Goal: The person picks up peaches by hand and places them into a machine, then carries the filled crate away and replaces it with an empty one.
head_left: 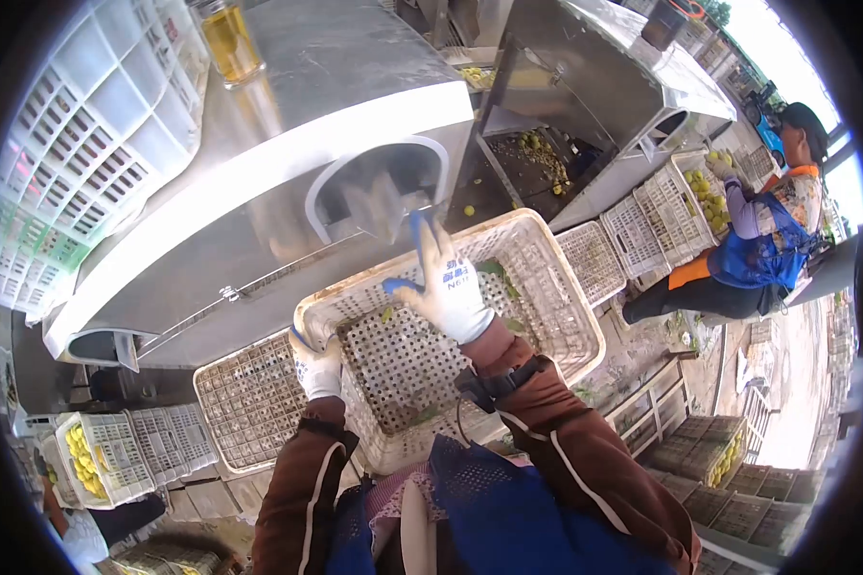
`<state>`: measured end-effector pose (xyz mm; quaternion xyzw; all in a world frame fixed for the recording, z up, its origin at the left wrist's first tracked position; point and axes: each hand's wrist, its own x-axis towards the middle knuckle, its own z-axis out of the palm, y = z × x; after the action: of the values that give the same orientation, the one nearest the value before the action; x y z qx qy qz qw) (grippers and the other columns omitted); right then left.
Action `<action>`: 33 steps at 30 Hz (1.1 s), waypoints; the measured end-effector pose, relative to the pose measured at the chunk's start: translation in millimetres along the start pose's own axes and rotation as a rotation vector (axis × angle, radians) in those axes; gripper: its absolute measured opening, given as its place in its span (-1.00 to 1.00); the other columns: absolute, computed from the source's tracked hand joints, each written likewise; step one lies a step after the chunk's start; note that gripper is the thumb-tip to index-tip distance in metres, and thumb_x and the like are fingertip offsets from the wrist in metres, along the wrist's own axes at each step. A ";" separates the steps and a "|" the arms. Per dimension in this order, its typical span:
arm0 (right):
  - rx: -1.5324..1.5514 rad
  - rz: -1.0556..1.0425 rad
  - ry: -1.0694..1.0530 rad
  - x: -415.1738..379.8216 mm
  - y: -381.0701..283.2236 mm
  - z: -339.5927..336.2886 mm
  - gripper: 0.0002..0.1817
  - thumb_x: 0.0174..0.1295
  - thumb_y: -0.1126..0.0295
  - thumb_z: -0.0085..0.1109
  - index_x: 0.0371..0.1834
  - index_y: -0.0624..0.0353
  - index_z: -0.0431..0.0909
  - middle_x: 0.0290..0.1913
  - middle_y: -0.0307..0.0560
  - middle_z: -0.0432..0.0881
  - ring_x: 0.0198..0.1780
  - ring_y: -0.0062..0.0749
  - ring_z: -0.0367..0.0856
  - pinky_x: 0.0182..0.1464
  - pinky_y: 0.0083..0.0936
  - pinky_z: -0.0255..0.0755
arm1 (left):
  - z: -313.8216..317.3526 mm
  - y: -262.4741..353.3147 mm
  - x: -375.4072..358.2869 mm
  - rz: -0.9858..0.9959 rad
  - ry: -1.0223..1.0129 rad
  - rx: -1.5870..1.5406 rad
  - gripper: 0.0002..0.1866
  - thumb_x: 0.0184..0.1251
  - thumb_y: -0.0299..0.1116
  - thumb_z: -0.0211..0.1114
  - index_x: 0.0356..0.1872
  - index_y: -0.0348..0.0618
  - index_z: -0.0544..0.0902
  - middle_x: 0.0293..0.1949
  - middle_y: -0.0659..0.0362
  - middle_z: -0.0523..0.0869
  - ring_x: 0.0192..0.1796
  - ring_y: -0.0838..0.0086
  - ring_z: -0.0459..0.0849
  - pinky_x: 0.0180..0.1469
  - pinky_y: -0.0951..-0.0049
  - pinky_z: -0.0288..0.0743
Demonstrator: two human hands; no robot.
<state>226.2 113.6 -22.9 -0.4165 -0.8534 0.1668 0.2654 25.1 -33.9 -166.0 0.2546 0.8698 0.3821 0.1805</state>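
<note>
A dirty white plastic crate (384,446) stands in front of me below a metal machine's chute opening (374,196). Scraps of green leaf (496,273) lie inside it, and its perforated bottom shows. My left hand (318,369), in a white glove with blue on the fingers, is closed on the crate's left rim; some of its fingers are hidden. Above the crate's far side, my right hand (451,287) is stretched toward the chute, fingers extended and thumb apart. Nothing is in that right hand.
Left of the crate sits another crate (249,398). A glass jar of amber liquid (228,43) and a white basket (115,105) are on the machine's metal top (345,57). At right, a co-worker (772,225) handles yellow-green fruit (708,199) in a crate.
</note>
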 end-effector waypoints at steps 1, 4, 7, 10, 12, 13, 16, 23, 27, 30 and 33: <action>-0.062 0.035 -0.131 -38.2 -0.6 3.0 0.02 0.06 -0.03 0.29 0.46 0.29 -0.01 0.31 0.39 0.26 0.22 0.18 0.39 0.20 -0.14 0.34 | 2.0 -7.0 2.9 0.034 -0.025 -0.156 -0.10 0.04 -0.29 0.39 0.40 -0.32 0.12 0.26 -0.17 0.41 0.28 0.08 0.43 0.29 0.29 0.30; -0.104 0.030 -0.421 -156.8 -5.9 19.0 -0.22 0.04 0.10 0.28 0.34 0.18 0.29 0.24 0.17 0.38 0.19 0.05 0.43 0.21 -0.08 0.30 | 2.6 -17.4 11.3 0.031 -0.068 -0.350 -0.27 0.09 -0.50 0.34 0.34 -0.25 0.24 0.18 -0.01 0.49 0.14 0.26 0.51 0.19 0.29 0.40; -0.336 0.284 -0.118 -224.0 -18.9 8.4 -0.15 -0.06 0.11 0.36 0.38 0.07 0.27 0.33 0.16 0.30 0.30 0.05 0.30 0.25 -0.05 0.25 | 17.4 -57.6 38.2 -0.091 -0.262 -0.695 -0.36 0.14 -0.48 0.31 0.30 -0.18 0.33 0.07 0.05 0.56 0.00 0.24 0.59 0.05 0.18 0.48; -0.403 0.664 0.261 -263.7 -26.9 -18.2 0.03 -0.16 0.14 0.46 0.45 0.07 0.12 0.38 0.19 0.21 0.29 0.06 0.29 0.24 -0.04 0.23 | -2.9 -52.4 41.9 -0.286 -0.519 -0.693 -0.45 0.22 -0.34 0.25 0.26 -0.17 0.38 0.01 0.05 0.60 -0.06 0.20 0.61 0.00 0.14 0.51; -0.342 0.905 0.423 -281.5 -27.9 -22.5 0.12 -0.16 0.13 0.47 0.49 0.11 0.00 0.39 0.23 0.17 0.32 0.10 0.25 0.24 -0.01 0.21 | -6.6 -55.4 52.3 -0.508 -0.761 -0.656 -0.48 0.27 -0.23 0.19 0.24 -0.19 0.41 0.00 0.04 0.61 -0.06 0.15 0.61 0.03 0.14 0.50; -0.258 1.004 0.471 -294.8 -20.5 -8.2 0.13 -0.10 0.09 0.44 0.50 0.16 -0.08 0.40 0.29 0.15 0.35 0.14 0.20 0.26 0.02 0.19 | -11.9 -46.1 44.3 -0.499 -0.838 -0.620 -0.48 0.28 -0.18 0.15 0.22 -0.21 0.42 0.02 0.03 0.60 -0.03 0.14 0.61 0.06 0.14 0.48; 0.427 1.279 0.389 -301.3 -25.9 15.8 0.23 0.01 -0.02 0.36 0.52 0.26 -0.35 0.44 0.42 0.06 0.46 0.12 0.12 0.41 -0.31 0.11 | -28.6 -31.0 39.5 -0.473 -1.042 -0.475 -0.48 0.26 -0.20 0.12 0.20 -0.25 0.43 0.08 0.00 0.58 0.06 0.13 0.57 0.18 0.14 0.41; 0.820 1.414 0.531 -342.7 -27.5 59.8 0.09 -0.06 0.20 0.37 0.49 0.26 -0.11 0.12 0.39 0.50 0.13 0.11 0.53 0.14 -0.27 0.44 | -59.0 -17.1 -23.5 -0.329 -0.893 -0.500 -0.47 0.13 -0.41 0.17 0.20 -0.24 0.43 0.09 0.01 0.56 0.14 0.12 0.53 0.21 0.14 0.39; 0.951 1.517 0.745 -402.4 -44.7 81.4 -0.34 -0.07 0.30 0.38 0.13 0.30 0.38 -0.09 0.17 0.64 -0.09 -0.07 0.65 -0.05 -0.31 0.54 | -74.5 5.7 -82.0 -0.075 -0.729 -0.511 -0.39 0.00 -0.59 0.22 0.21 -0.24 0.42 0.08 0.03 0.57 0.11 0.12 0.54 0.19 0.12 0.41; 1.380 1.300 1.177 -421.9 -36.9 95.3 -0.45 -0.03 0.48 0.34 0.11 0.25 0.45 -0.08 0.01 0.65 -0.09 -0.31 0.64 -0.02 -0.39 0.54 | -59.8 64.5 -124.5 0.106 -0.803 -0.597 -0.32 -0.07 -0.66 0.24 0.23 -0.22 0.41 0.09 0.04 0.56 0.09 0.13 0.56 0.17 0.15 0.43; 1.528 1.360 1.268 -452.8 -32.8 103.3 -0.48 -0.04 0.56 0.33 0.08 0.23 0.48 -0.13 -0.05 0.65 -0.18 -0.31 0.65 -0.16 -0.35 0.57 | -39.4 106.4 -174.1 0.197 -0.914 -0.574 -0.26 -0.11 -0.68 0.26 0.28 -0.20 0.39 0.13 0.04 0.55 0.09 0.17 0.56 0.16 0.20 0.45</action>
<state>376.6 -274.5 -231.6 -0.5244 0.1422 0.5008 0.6738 177.7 -96.0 -39.4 0.4153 0.5358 0.4698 0.5654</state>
